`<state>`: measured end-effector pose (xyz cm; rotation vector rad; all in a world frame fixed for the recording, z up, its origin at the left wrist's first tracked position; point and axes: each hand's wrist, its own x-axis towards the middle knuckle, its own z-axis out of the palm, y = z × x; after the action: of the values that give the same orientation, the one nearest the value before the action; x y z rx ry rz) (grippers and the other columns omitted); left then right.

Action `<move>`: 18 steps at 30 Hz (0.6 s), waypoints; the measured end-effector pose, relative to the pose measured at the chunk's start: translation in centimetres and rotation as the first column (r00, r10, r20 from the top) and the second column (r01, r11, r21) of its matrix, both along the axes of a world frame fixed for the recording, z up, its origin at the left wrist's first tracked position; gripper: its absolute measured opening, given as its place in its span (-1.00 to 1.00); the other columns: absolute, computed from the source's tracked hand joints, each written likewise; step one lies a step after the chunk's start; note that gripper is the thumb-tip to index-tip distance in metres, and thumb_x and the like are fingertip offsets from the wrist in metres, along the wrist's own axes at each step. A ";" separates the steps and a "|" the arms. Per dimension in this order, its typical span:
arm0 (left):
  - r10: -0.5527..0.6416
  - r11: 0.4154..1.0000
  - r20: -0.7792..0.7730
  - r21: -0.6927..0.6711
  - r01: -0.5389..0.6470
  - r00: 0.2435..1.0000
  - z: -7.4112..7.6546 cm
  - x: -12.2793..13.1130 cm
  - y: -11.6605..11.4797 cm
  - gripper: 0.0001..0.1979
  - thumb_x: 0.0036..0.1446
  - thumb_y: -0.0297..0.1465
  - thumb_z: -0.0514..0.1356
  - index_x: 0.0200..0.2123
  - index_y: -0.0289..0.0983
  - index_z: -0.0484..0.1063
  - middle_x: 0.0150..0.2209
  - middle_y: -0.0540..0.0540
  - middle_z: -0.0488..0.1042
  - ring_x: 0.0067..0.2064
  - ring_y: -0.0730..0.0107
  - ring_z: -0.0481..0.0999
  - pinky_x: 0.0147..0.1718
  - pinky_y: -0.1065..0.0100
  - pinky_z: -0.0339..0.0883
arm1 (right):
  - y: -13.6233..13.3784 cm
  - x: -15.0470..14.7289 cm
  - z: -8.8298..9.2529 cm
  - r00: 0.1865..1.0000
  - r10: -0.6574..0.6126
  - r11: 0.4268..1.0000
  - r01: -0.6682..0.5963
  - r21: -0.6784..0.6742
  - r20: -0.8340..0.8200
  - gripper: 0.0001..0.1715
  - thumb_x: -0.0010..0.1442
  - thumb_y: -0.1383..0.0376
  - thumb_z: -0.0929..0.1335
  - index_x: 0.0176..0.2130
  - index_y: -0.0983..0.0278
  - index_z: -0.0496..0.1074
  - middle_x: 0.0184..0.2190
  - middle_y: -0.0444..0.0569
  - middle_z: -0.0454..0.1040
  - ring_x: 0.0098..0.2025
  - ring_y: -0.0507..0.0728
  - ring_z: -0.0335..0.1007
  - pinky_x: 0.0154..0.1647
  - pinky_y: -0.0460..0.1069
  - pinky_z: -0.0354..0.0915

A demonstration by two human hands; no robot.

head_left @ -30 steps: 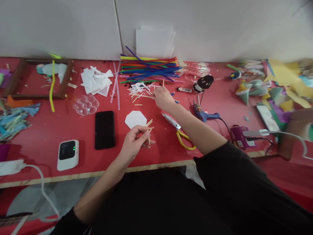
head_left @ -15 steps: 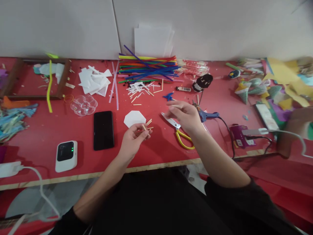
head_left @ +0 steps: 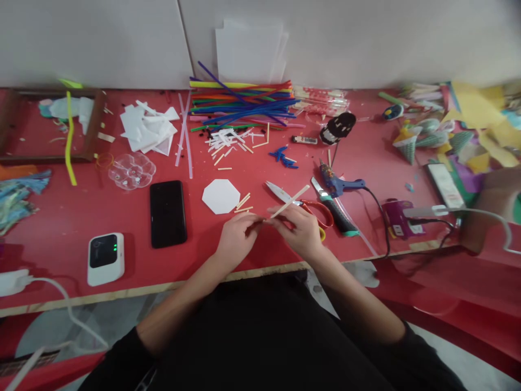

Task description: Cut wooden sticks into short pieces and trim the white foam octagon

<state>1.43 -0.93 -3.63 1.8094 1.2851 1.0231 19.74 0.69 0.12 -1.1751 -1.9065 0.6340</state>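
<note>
My right hand [head_left: 299, 231] pinches a thin wooden stick [head_left: 291, 201] that points up and to the right. My left hand [head_left: 241, 236] is closed too, its fingertips meeting the right hand's at the stick's lower end. Just beyond the left hand, several short wooden sticks [head_left: 243, 202] lie beside a white paper octagon [head_left: 221, 196]. Scissors [head_left: 280, 193] lie partly under the right hand, red handles to the right; a bit of yellow handle [head_left: 322, 234] also shows there. A utility knife [head_left: 340, 214] and a blue glue gun [head_left: 336, 182] lie to the right.
A phone [head_left: 167, 214] and a white device with green lights [head_left: 106, 259] lie left. Coloured pipe cleaners [head_left: 244, 106], white paper pieces [head_left: 148, 127], small cut sticks [head_left: 228, 140] and blue bits [head_left: 283, 157] lie farther back. A cable [head_left: 385, 233] crosses the right side.
My right hand has come down and left to meet my left hand. The short sticks that were at my left fingers now lie on the table beside the octagon.
</note>
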 end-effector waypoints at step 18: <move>-0.068 0.997 -0.144 -0.050 0.061 0.987 -0.1 -0.5 -0.8 -0.77 0.22 -0.53 0.12 -0.18 -0.24 0.57 -0.20 -0.19 0.63 -0.18 0.16 0.60 -0.13 0.19 0.47 | -0.9 -0.2 -1.1 0.974 0.120 0.993 -0.113 -0.044 0.192 -0.79 0.30 0.38 0.34 -0.21 0.14 0.58 -0.29 -0.03 0.63 -0.22 0.16 0.58 -0.18 0.05 0.49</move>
<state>0.91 -1.73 -3.76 1.9075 1.3160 0.8331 19.57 -0.25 -0.95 -1.1887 -2.1496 0.6342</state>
